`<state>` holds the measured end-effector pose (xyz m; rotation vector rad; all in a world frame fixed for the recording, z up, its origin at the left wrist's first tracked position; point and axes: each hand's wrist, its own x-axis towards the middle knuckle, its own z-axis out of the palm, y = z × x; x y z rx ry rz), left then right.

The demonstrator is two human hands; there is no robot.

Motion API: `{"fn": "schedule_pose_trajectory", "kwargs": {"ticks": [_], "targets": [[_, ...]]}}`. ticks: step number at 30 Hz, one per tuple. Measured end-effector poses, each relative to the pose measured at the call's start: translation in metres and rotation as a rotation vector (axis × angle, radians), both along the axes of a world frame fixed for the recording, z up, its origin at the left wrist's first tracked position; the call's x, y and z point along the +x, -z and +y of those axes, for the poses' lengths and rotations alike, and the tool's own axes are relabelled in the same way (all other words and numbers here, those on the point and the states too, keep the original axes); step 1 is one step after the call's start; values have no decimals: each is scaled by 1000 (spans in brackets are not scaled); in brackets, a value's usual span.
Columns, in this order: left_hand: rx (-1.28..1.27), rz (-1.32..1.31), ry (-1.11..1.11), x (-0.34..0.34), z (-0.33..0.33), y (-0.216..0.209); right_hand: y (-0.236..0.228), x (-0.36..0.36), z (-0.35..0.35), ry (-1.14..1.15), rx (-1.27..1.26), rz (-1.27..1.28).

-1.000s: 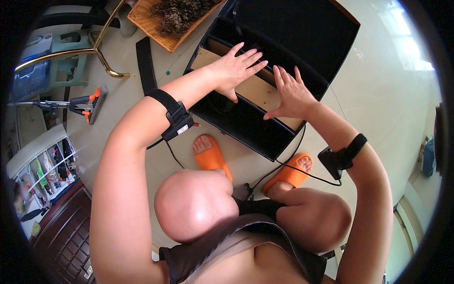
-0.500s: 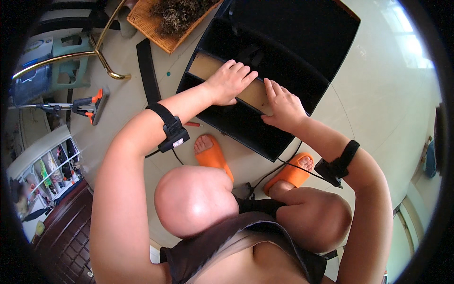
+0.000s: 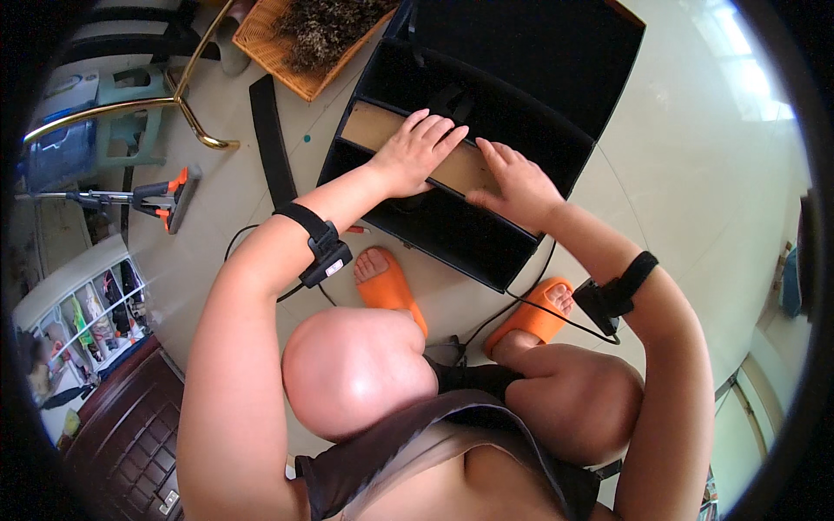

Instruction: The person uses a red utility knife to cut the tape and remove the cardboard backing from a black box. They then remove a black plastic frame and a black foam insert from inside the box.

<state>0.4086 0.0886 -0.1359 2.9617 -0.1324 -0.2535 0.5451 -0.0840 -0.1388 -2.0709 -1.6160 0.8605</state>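
Head view, looking down: the person's two bent knees (image 3: 360, 373) occupy the foreground, flanked by the bare arms. Each forearm carries a strapped black device: the left device (image 3: 327, 260) sits below the elbow bend toward the wrist, the right device (image 3: 601, 300) on the inner side of its forearm. Beyond the knees, the feet stand in orange slippers (image 3: 389, 282) on a pale tiled floor (image 3: 686, 191).

Directly ahead of the slippers is a black box (image 3: 460, 243), set at an angle on the floor with its dark interior exposed. A light-brown panel (image 3: 372, 127) runs lengthwise within the box, between the near compartment and the dark rear part. The left hand (image 3: 410, 161) lies over the middle of the panel, palm down, fingers together and slightly bent. The right hand (image 3: 521, 191) lies toward the panel's right end, fingers extended, thumb apart. Whether either hand grips the panel cannot be determined.

To the left of the box, a black strip (image 3: 271, 139) lies on the floor. Farther out, a wicker basket (image 3: 254, 45) contains dried plants (image 3: 323, 33), near a gold-coloured tube frame (image 3: 193, 122).
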Motion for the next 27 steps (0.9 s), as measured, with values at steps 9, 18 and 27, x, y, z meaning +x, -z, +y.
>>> {"fn": "schedule_pose_trajectory", "kwargs": {"ticks": [9,18,27], "targets": [[-115,35,175,-41,7,-2,-1,36,13,-52,-353,48],[-75,199,176,-37,3,-8,-12,103,8,408,-142,663],[-45,218,188,-38,3,-10,-18,95,-48,-76,-11,-254]]}}
